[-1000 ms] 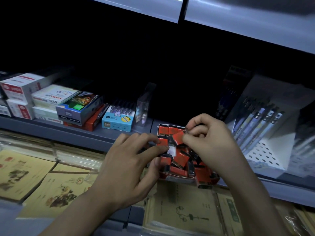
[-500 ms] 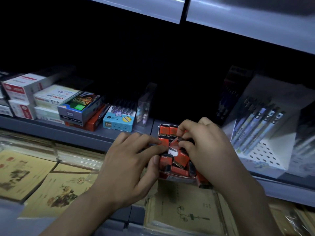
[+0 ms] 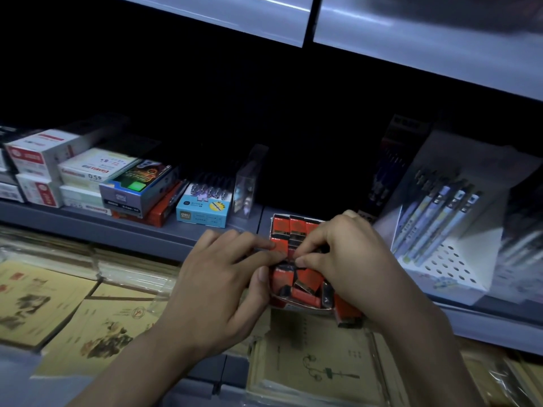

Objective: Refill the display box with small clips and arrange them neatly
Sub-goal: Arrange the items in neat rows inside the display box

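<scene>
A red display box (image 3: 299, 308) stands on the grey shelf edge, packed with small red clip packs (image 3: 305, 284). A neat row of packs (image 3: 289, 226) lines its far end; nearer ones lie jumbled. My left hand (image 3: 217, 286) grips the box's left side, thumb on the near left corner, fingers reaching over the rim. My right hand (image 3: 349, 259) is curled over the middle of the box, fingertips pressed down on one small red pack (image 3: 289, 254). One red pack (image 3: 348, 314) sits outside the box at its near right corner.
A white pen stand (image 3: 446, 254) with several pens sits right of the box. Left on the shelf (image 3: 164, 230) are a blue box (image 3: 202, 207), a clear case (image 3: 248, 186) and stacked cartons (image 3: 88, 177). Wrapped notebooks (image 3: 88, 312) lie below. An upper shelf overhangs.
My right hand came down from above the box with a red pack and now presses it among the others. My left hand kept its hold on the box's left side.
</scene>
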A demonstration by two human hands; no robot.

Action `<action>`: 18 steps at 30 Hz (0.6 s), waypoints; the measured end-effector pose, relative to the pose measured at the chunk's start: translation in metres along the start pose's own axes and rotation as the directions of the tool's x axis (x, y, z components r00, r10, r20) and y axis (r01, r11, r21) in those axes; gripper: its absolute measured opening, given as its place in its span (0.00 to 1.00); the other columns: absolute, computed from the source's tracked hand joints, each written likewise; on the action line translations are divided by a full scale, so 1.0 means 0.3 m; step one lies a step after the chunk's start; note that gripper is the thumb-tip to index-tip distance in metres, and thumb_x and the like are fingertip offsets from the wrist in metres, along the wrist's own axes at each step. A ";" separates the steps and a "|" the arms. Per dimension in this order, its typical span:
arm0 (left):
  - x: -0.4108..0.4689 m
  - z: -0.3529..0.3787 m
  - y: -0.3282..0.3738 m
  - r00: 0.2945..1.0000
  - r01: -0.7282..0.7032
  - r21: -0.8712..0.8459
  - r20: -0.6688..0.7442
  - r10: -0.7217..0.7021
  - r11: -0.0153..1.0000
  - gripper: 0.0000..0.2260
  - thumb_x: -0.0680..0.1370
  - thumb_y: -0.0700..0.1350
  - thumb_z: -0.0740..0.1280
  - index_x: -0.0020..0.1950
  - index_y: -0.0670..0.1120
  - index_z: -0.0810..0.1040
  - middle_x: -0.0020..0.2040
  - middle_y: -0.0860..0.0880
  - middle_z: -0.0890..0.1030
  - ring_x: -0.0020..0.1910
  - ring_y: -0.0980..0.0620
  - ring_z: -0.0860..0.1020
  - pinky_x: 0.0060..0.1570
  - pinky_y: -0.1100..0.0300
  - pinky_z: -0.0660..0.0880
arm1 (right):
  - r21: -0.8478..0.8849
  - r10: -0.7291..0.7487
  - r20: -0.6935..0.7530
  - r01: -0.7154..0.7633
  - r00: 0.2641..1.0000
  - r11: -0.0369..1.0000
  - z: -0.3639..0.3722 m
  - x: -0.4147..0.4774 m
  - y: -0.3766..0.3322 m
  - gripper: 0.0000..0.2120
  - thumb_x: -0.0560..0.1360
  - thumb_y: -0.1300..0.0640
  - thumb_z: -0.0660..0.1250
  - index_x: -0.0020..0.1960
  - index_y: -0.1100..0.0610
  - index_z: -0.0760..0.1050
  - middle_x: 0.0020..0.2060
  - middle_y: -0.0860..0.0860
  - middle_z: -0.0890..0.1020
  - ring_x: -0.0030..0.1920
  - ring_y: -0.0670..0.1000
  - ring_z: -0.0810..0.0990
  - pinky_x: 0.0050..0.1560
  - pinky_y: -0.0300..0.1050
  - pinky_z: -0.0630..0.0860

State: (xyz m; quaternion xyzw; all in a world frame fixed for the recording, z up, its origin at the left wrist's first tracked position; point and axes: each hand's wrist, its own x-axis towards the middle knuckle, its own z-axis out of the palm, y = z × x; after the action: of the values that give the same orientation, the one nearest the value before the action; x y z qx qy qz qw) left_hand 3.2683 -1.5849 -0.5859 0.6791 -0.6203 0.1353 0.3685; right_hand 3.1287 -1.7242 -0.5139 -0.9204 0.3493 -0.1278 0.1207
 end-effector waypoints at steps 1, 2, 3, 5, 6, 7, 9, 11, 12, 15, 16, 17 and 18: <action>0.000 0.000 0.000 1.000 -0.001 0.000 0.001 0.001 1.000 0.24 0.85 0.53 0.49 0.62 0.51 0.84 0.58 0.55 0.81 0.51 0.52 0.77 0.49 0.51 0.67 | -0.010 -0.006 0.013 0.007 1.000 1.000 0.009 0.000 0.004 0.03 0.76 0.47 0.74 0.44 0.42 0.85 0.49 0.42 0.77 0.50 0.42 0.72 0.47 0.41 0.71; 0.000 0.000 0.000 1.000 -0.004 0.000 0.001 0.004 1.000 0.24 0.85 0.52 0.49 0.62 0.51 0.84 0.58 0.55 0.81 0.51 0.52 0.77 0.49 0.52 0.67 | -0.019 -0.022 0.024 0.022 0.999 1.000 0.016 -0.002 0.008 0.03 0.78 0.47 0.72 0.45 0.41 0.84 0.50 0.42 0.78 0.51 0.42 0.71 0.49 0.41 0.72; 0.000 -0.001 0.001 1.000 -0.008 0.003 0.001 0.008 1.000 0.23 0.85 0.52 0.50 0.62 0.51 0.85 0.57 0.55 0.81 0.50 0.52 0.77 0.49 0.53 0.66 | -0.015 -0.040 0.039 0.041 0.998 0.999 0.018 -0.003 0.014 0.05 0.79 0.49 0.70 0.48 0.41 0.84 0.51 0.42 0.79 0.52 0.41 0.70 0.51 0.40 0.73; 0.002 -0.003 0.001 1.000 -0.021 0.021 0.012 0.020 1.000 0.22 0.84 0.52 0.52 0.62 0.50 0.85 0.57 0.54 0.81 0.50 0.51 0.77 0.48 0.52 0.66 | 0.023 -0.076 0.092 0.074 0.993 0.997 0.012 -0.007 0.025 0.10 0.81 0.54 0.67 0.54 0.42 0.84 0.53 0.40 0.79 0.54 0.39 0.67 0.53 0.36 0.70; 0.003 -0.004 0.002 0.999 -0.030 0.036 0.021 0.029 0.999 0.21 0.83 0.51 0.53 0.62 0.50 0.84 0.56 0.54 0.81 0.49 0.51 0.76 0.48 0.52 0.66 | 0.036 -0.094 0.121 0.090 0.988 0.995 0.006 -0.009 0.031 0.12 0.82 0.56 0.65 0.57 0.43 0.84 0.53 0.39 0.79 0.55 0.40 0.66 0.53 0.34 0.69; 0.004 -0.005 0.002 0.999 -0.038 0.050 0.031 0.037 0.998 0.20 0.83 0.51 0.54 0.62 0.50 0.84 0.56 0.53 0.81 0.49 0.51 0.76 0.48 0.52 0.66 | 0.045 -0.110 0.141 0.105 0.984 0.993 -0.002 -0.011 0.035 0.14 0.82 0.58 0.63 0.58 0.43 0.84 0.54 0.38 0.79 0.56 0.40 0.65 0.53 0.32 0.67; 0.007 -0.006 0.006 0.998 -0.045 0.064 0.047 0.042 0.997 0.20 0.82 0.52 0.55 0.62 0.50 0.84 0.56 0.53 0.81 0.49 0.51 0.76 0.48 0.52 0.65 | 0.085 -0.122 0.139 0.111 0.983 0.990 -0.018 -0.016 0.042 0.18 0.82 0.60 0.61 0.59 0.42 0.83 0.55 0.37 0.79 0.57 0.39 0.64 0.55 0.31 0.66; 0.009 -0.008 0.008 0.997 -0.049 0.070 0.057 0.045 0.996 0.19 0.81 0.52 0.56 0.62 0.50 0.84 0.56 0.53 0.81 0.49 0.50 0.75 0.48 0.52 0.65 | 0.138 -0.105 0.094 0.091 0.990 0.986 -0.047 -0.023 0.051 0.18 0.82 0.60 0.61 0.58 0.41 0.83 0.55 0.36 0.79 0.59 0.39 0.66 0.57 0.34 0.67; 0.009 -0.009 0.009 0.997 -0.052 0.075 0.061 0.048 0.996 0.19 0.81 0.52 0.56 0.62 0.50 0.84 0.56 0.53 0.81 0.49 0.50 0.75 0.48 0.52 0.64 | 0.150 -0.095 0.071 0.084 0.993 0.985 -0.069 -0.030 0.057 0.17 0.82 0.59 0.62 0.57 0.40 0.83 0.54 0.36 0.79 0.59 0.39 0.68 0.56 0.36 0.68; 0.008 -0.009 0.015 0.996 -0.055 0.099 0.070 0.049 0.994 0.19 0.80 0.52 0.57 0.63 0.49 0.84 0.57 0.52 0.81 0.50 0.50 0.75 0.49 0.54 0.61 | 0.180 -0.074 0.044 0.065 0.996 0.982 -0.146 -0.059 0.070 0.11 0.82 0.54 0.66 0.53 0.39 0.84 0.51 0.35 0.80 0.52 0.36 0.76 0.49 0.35 0.71; 0.007 -0.009 0.017 0.996 -0.057 0.103 0.068 0.050 0.993 0.19 0.80 0.52 0.58 0.63 0.49 0.84 0.56 0.52 0.81 0.50 0.49 0.75 0.49 0.54 0.61 | 0.191 -0.069 0.042 0.060 0.997 0.980 -0.164 -0.070 0.070 0.10 0.82 0.53 0.67 0.53 0.39 0.84 0.50 0.36 0.81 0.47 0.35 0.77 0.44 0.32 0.70; 0.008 -0.007 0.018 0.996 -0.060 0.105 0.065 0.053 0.993 0.19 0.80 0.52 0.58 0.62 0.49 0.84 0.56 0.52 0.81 0.49 0.49 0.75 0.48 0.54 0.61 | 0.200 -0.065 0.034 0.057 0.997 0.978 -0.176 -0.079 0.067 0.10 0.81 0.53 0.67 0.52 0.40 0.84 0.50 0.39 0.82 0.41 0.34 0.78 0.38 0.30 0.70; 0.007 -0.005 0.019 0.996 -0.063 0.105 0.061 0.057 0.992 0.19 0.80 0.52 0.58 0.62 0.48 0.84 0.56 0.51 0.81 0.49 0.48 0.76 0.48 0.53 0.62 | 0.209 -0.060 0.020 0.055 0.998 0.976 -0.182 -0.086 0.063 0.09 0.81 0.53 0.68 0.52 0.40 0.84 0.49 0.41 0.83 0.35 0.34 0.77 0.34 0.29 0.69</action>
State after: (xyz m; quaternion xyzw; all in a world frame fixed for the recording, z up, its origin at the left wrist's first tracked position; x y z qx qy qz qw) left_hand 3.2638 -1.5853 -0.5816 0.6824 -0.6429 0.1595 0.3093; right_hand 3.0810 -1.7278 -0.4724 -0.9140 0.3056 -0.1550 0.2172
